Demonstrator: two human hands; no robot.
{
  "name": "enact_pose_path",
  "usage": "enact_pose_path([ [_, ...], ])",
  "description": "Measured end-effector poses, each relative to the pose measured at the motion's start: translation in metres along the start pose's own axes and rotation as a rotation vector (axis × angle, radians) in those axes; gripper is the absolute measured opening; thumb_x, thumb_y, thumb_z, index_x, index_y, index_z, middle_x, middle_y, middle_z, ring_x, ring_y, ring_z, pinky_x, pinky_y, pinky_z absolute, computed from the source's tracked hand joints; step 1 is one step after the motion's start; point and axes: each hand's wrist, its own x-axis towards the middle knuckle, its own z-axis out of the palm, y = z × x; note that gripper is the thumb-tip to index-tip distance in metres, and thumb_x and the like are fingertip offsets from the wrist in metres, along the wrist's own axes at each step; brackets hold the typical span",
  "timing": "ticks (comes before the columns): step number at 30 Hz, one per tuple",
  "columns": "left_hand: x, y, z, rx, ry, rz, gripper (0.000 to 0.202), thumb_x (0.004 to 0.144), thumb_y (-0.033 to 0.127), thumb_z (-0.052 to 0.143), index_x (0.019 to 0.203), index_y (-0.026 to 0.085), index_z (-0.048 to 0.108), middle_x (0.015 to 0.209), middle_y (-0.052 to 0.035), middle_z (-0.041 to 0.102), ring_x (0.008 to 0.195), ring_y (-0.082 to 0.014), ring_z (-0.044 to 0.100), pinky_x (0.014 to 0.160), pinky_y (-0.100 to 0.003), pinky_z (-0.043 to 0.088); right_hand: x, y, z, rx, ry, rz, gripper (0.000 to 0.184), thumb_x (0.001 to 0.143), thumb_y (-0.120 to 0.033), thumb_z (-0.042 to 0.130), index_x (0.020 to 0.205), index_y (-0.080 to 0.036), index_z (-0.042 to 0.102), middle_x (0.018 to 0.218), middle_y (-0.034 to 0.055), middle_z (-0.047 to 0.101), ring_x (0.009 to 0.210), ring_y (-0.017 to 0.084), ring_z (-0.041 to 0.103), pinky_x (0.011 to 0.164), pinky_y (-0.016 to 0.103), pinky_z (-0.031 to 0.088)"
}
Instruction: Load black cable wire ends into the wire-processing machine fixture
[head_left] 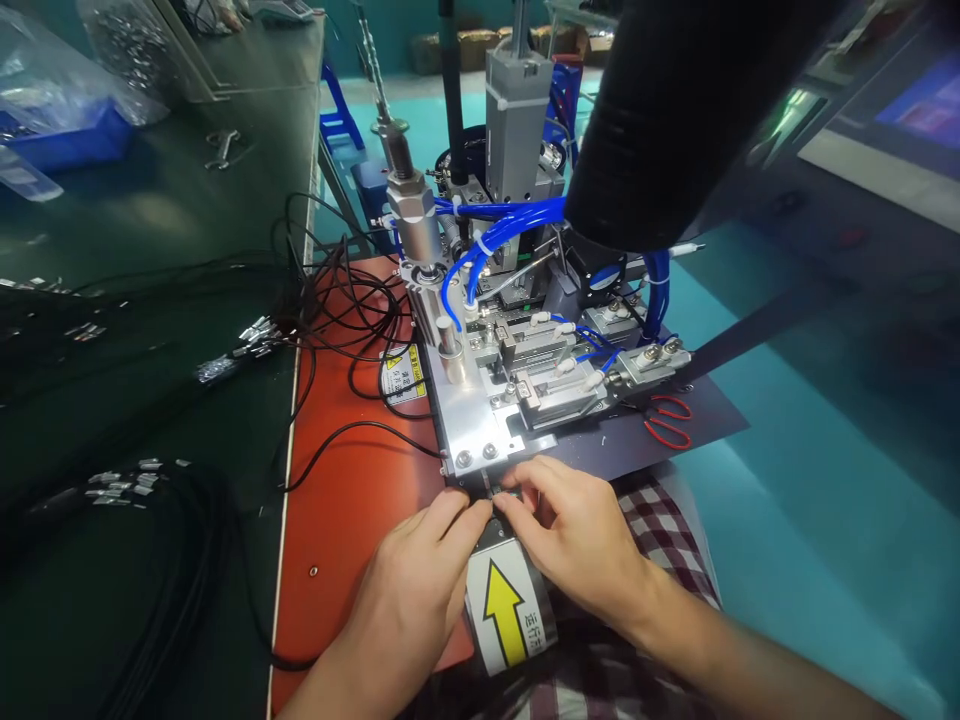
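Observation:
My left hand point(420, 575) and my right hand point(577, 535) meet at the front edge of a small metal assembly machine point(480, 400). Both hands are closed in a pinch on a small dark part point(496, 497) at the mouth of the machine's feed track. The part is mostly hidden by my fingertips. Just below the fingers lies a white label with a yellow arrow point(504, 602) that points toward the machine. Blue air hoses point(495, 235) loop over the machine's top.
The machine stands on an orange-red base plate point(337, 500). Black cables with metal ends point(247, 345) lie over the dark green bench at left. Red-handled scissors point(667, 418) lie right of the machine. A large black hose point(675, 110) hangs above. A blue tray point(67, 140) sits far left.

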Motion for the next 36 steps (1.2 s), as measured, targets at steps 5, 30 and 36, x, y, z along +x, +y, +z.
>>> enact_pose_path([
  [5,0.002,0.000,-0.001,0.002,-0.010,-0.006,0.032,0.088,0.007,0.039,0.110,0.013,0.061,0.090,-0.0096,0.064,0.069,-0.0199,0.064,0.057,-0.030,0.055,-0.001,0.003,0.005,-0.039,-0.003,-0.047,0.014,0.086,-0.018,0.055,0.075,-0.019,0.062,0.064,0.0002,0.057,0.057,0.015,0.050,0.059,0.028,0.034],
  [30,0.001,0.000,-0.001,0.014,-0.007,-0.001,0.034,0.086,0.003,0.039,0.111,0.013,0.060,0.090,-0.0086,0.063,0.070,-0.0187,0.063,0.059,-0.028,0.054,-0.004,0.019,0.016,0.642,-0.052,0.323,0.014,0.087,-0.027,0.057,0.076,-0.018,0.058,0.066,-0.0021,0.052,0.058,0.012,0.045,0.053,0.024,0.037],
  [36,0.001,0.001,-0.002,0.003,-0.006,-0.008,0.035,0.085,0.003,0.040,0.111,0.013,0.060,0.091,-0.0083,0.063,0.069,-0.0191,0.063,0.058,-0.029,0.055,-0.006,0.022,0.016,0.633,-0.042,0.324,0.017,0.088,-0.029,0.055,0.075,-0.018,0.058,0.070,-0.0009,0.053,0.063,0.014,0.047,0.057,0.025,0.039],
])
